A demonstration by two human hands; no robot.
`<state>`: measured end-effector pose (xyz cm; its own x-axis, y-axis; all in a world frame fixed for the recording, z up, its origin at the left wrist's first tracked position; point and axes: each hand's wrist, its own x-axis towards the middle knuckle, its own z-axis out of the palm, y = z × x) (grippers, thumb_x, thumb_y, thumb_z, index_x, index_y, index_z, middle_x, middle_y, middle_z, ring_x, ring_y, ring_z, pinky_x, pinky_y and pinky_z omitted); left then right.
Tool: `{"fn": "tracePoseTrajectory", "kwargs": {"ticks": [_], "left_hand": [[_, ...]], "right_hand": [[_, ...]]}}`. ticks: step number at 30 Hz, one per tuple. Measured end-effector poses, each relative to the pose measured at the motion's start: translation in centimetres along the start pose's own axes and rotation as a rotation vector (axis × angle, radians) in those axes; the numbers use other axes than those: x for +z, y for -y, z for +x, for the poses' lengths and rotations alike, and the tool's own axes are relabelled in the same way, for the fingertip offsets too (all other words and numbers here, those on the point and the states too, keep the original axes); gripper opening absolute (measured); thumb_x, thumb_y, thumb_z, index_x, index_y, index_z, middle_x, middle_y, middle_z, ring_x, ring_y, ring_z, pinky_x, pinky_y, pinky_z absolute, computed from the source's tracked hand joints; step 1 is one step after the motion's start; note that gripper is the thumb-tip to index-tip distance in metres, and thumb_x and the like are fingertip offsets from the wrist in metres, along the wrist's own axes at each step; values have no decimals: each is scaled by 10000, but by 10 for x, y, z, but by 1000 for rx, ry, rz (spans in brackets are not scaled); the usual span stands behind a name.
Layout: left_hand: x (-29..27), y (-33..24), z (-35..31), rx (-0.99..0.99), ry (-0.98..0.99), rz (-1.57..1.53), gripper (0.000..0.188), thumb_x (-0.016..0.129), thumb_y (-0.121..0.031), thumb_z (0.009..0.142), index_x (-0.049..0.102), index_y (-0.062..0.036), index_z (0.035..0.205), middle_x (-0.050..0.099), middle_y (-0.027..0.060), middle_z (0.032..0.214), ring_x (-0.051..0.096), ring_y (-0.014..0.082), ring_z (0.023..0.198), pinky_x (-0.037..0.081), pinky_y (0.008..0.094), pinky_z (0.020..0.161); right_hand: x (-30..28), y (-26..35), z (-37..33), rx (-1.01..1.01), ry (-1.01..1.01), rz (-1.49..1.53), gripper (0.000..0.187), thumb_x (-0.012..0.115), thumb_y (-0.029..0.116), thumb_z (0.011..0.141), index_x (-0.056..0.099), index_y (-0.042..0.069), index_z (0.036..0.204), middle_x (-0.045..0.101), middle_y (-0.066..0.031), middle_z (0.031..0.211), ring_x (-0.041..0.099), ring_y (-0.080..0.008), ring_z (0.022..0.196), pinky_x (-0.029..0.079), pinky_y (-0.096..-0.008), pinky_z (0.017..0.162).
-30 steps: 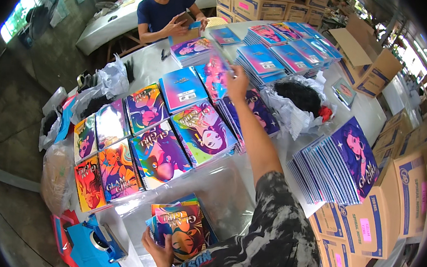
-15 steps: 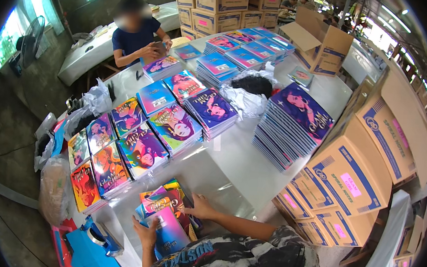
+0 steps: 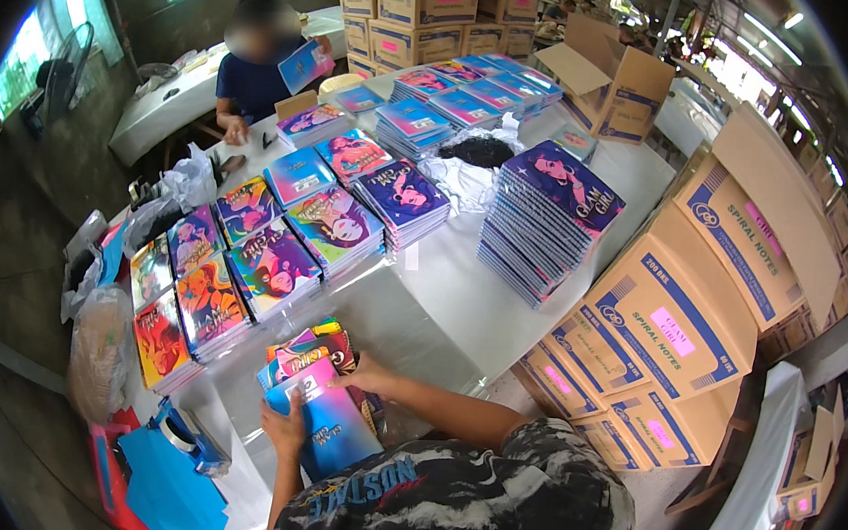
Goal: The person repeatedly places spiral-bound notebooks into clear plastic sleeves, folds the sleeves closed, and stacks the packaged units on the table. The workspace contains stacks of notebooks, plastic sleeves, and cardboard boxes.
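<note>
At the near table edge lies a fanned bundle of colourful notebooks [image 3: 302,355], topped by a notebook with a pink-to-blue cover [image 3: 343,428]. My left hand [image 3: 284,425] grips the left edge of that top notebook, thumb over its cover. My right hand [image 3: 366,372] closes on the far right side of the bundle, by the top notebook's upper corner; some of its fingertips are hidden. Beyond my hands stand rows of notebook stacks with illustrated covers [image 3: 269,268]. A taller stack of purple notebooks [image 3: 552,225] is farther right.
Brown cartons [image 3: 673,325] are piled along the right side. A blue tape dispenser [image 3: 193,438] and blue sheets [image 3: 162,489] lie near left. Plastic bags [image 3: 104,349] hang by the left edge. Across the table a co-worker [image 3: 259,83] sits holding a notebook [image 3: 306,66].
My right hand has moved in from the right and closed on the bundle. The left keeps its hold on the top notebook. The co-worker has raised a notebook. My view has shifted slightly.
</note>
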<state>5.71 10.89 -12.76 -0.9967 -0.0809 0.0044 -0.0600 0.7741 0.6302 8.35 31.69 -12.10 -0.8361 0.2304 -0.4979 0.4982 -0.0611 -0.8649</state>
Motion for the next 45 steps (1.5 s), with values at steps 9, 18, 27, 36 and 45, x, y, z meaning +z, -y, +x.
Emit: {"fn": "tracePoseTrajectory", "kwargs": {"ticks": [9, 18, 27, 36, 45], "left_hand": [[-63, -41, -24, 3, 217, -1004, 896, 794, -273, 665, 266, 6, 1333, 448, 147, 1213, 467, 237, 1098, 393, 353, 930], [-41, -26, -48, 200, 473, -970, 1011, 846, -278, 574, 240, -19, 1339, 424, 112, 1233, 422, 231, 1156, 360, 368, 974], [-32, -26, -38, 403, 217, -993, 1287, 837, -554, 469, 130, 5, 1388, 284, 171, 1355, 296, 278, 1255, 261, 390, 1037], [-26, -43, -32, 516, 78, -849, 1058, 788, -598, 533, 341, 5, 1279, 439, 125, 1225, 456, 218, 1110, 380, 358, 940], [-3, -13, -39, 444, 161, -727, 707, 824, -421, 592, 558, 21, 1076, 619, 112, 1035, 610, 193, 917, 481, 308, 817]], "right_hand": [[-14, 42, -86, -628, 207, 221, 942, 842, 173, 588, 272, -28, 1311, 454, -151, 1221, 456, -217, 1133, 353, -329, 979], [-34, -15, -45, -847, 204, 289, 1005, 884, 265, 534, 320, -7, 1321, 440, -119, 1243, 442, -234, 1150, 334, -352, 990], [-44, 23, -56, -909, 251, 302, 1198, 879, 464, 436, 261, 6, 1354, 362, -144, 1333, 365, -235, 1237, 299, -355, 1020], [-29, 25, -52, -973, 132, 307, 1016, 863, 492, 451, 400, 6, 1213, 513, -97, 1118, 512, -185, 1024, 419, -327, 890], [-25, -16, -34, -836, 161, 276, 887, 886, 369, 479, 476, -12, 1168, 591, -103, 1063, 578, -193, 956, 473, -335, 852]]}}
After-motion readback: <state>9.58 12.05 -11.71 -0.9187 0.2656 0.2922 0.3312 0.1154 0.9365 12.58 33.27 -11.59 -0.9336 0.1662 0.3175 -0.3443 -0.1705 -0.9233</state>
